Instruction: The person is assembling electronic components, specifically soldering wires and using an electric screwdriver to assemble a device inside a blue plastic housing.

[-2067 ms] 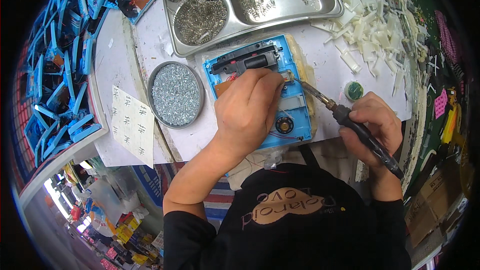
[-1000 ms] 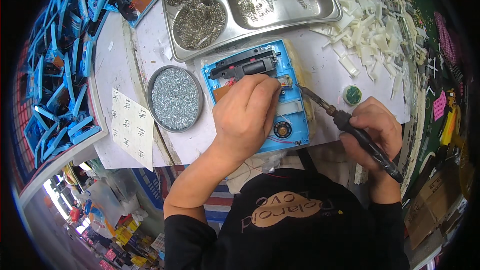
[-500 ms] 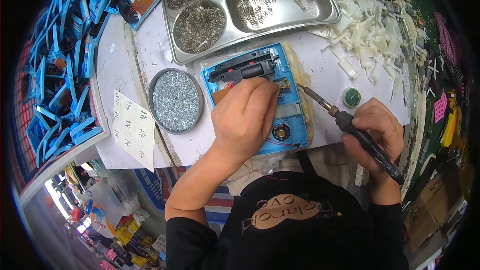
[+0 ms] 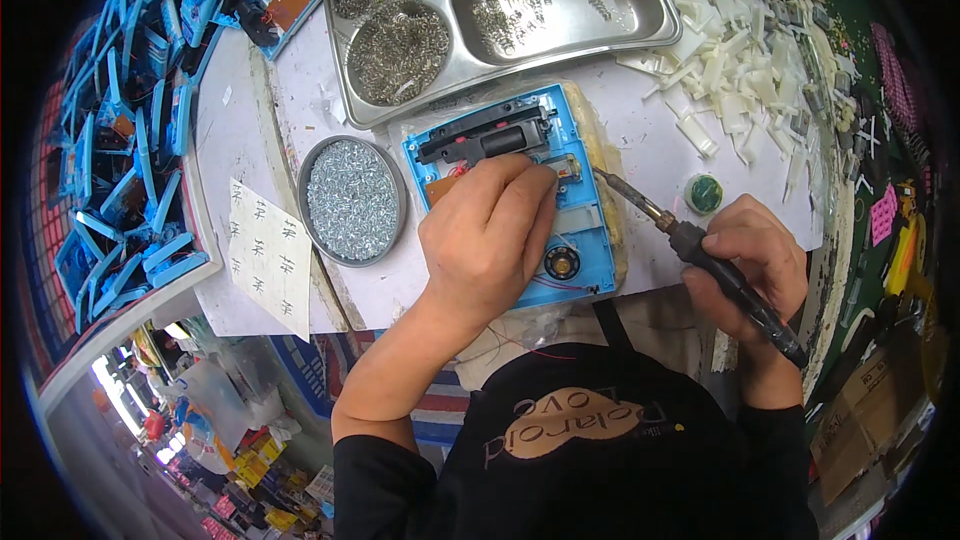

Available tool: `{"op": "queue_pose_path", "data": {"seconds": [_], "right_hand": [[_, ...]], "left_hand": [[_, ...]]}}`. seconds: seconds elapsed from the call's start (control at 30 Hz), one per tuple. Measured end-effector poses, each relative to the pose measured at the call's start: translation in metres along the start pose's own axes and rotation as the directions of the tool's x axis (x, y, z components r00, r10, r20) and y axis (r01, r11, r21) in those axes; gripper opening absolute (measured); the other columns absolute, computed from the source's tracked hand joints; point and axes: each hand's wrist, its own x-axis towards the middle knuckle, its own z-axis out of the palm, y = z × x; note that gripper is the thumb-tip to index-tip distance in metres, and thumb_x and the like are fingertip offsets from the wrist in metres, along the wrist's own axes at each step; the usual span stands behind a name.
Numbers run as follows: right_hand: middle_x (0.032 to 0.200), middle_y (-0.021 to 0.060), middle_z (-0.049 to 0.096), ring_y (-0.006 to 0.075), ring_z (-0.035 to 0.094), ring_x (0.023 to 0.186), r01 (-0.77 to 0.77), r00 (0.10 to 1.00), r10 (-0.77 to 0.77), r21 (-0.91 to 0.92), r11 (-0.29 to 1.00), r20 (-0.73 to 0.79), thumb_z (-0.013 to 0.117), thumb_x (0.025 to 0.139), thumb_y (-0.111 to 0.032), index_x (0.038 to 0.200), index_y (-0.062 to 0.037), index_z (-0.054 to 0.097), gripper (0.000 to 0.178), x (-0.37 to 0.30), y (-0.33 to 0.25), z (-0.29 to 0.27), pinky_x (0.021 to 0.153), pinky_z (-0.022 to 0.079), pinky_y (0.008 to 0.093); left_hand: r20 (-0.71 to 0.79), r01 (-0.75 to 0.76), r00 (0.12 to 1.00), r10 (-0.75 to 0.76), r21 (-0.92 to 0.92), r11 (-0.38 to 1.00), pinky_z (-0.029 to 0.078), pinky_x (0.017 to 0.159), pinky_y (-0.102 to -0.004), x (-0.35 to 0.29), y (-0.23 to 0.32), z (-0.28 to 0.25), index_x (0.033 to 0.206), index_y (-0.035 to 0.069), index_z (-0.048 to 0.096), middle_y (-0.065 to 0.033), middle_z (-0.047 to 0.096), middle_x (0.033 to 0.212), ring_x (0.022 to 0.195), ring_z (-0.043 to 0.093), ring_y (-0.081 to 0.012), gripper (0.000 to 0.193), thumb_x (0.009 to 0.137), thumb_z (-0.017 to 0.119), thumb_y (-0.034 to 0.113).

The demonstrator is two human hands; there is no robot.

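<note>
In front of me lies a blue plastic housing (image 4: 585,230) with a black mechanism (image 4: 490,138), a round black speaker-like part (image 4: 562,262) and thin red wires inside. My left hand (image 4: 490,225) rests over its middle, fingers bent and pressed together at the tips. Whatever those fingertips pinch is hidden behind them. To the right, my right hand (image 4: 750,265) is wrapped around the black handle of a soldering iron (image 4: 735,280). The iron's metal tip points up and left, close to the housing's right edge. A small round green pot (image 4: 703,194) sits just above the iron.
A grey round dish of small screws (image 4: 350,200) stands left of the housing. Behind it is a steel tray (image 4: 490,60) holding springs. White plastic pieces (image 4: 740,60) are heaped at far right. Blue housings (image 4: 130,170) pile up at left, near a marked paper sheet (image 4: 270,260).
Almost nothing differs. My left hand and forearm have shifted very slightly; the soldering iron stays in my right hand at the same spot.
</note>
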Motion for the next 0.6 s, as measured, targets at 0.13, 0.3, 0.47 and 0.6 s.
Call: {"op": "queue_pose_path", "data": {"seconds": [0.13, 0.3, 0.47, 0.6], "right_hand": [[0.075, 0.0093, 0.064, 0.0218, 0.060, 0.063, -0.004, 1.000, 0.004, 0.007, 1.000, -0.004, 0.086, 0.076, -0.007, 0.098, -0.0022, 0.065, 0.031, 0.000, 0.000, 0.001, 0.055, 0.045, 0.0303], [0.075, 0.0092, 0.064, 0.0219, 0.060, 0.063, -0.004, 1.000, 0.004, 0.012, 1.000, -0.007, 0.086, 0.076, -0.006, 0.098, -0.0022, 0.065, 0.031, 0.000, 0.000, 0.002, 0.056, 0.045, 0.0305], [0.075, 0.0090, 0.064, 0.0217, 0.060, 0.063, 0.024, 1.000, -0.024, 0.021, 0.999, -0.006, 0.085, 0.075, -0.005, 0.098, -0.0019, 0.065, 0.031, 0.003, 0.003, 0.004, 0.056, 0.046, 0.0308], [0.075, 0.0091, 0.064, 0.0215, 0.060, 0.063, 0.027, 1.000, -0.027, 0.038, 0.999, -0.013, 0.085, 0.076, -0.004, 0.098, -0.0016, 0.065, 0.030, 0.005, 0.004, 0.007, 0.056, 0.045, 0.0307]], "left_hand": [[-0.015, 0.010, 1.000, -0.010, 0.001, 1.000, 0.051, 0.062, -0.0345, -0.001, 0.001, 0.001, 0.097, 0.004, 0.071, -0.0091, 0.068, 0.093, 0.075, 0.067, -0.0255, 0.024, 0.075, 0.080, 0.001], [-0.018, 0.002, 1.000, -0.001, 0.058, 0.998, 0.042, 0.066, -0.0367, 0.003, 0.002, -0.002, 0.096, 0.006, 0.071, -0.0061, 0.062, 0.093, 0.076, 0.060, -0.0233, 0.025, 0.074, 0.080, 0.004], [0.033, 0.018, 0.999, -0.023, 0.160, 0.987, 0.036, 0.075, -0.0357, 0.011, 0.007, -0.003, 0.092, 0.010, 0.072, -0.0039, 0.058, 0.089, 0.083, 0.058, -0.0217, 0.022, 0.073, 0.082, 0.006], [0.048, 0.014, 0.999, -0.023, 0.178, 0.984, 0.036, 0.076, -0.0361, 0.013, 0.007, -0.002, 0.091, 0.010, 0.071, -0.0035, 0.058, 0.089, 0.083, 0.058, -0.0218, 0.020, 0.074, 0.081, 0.007]]}}
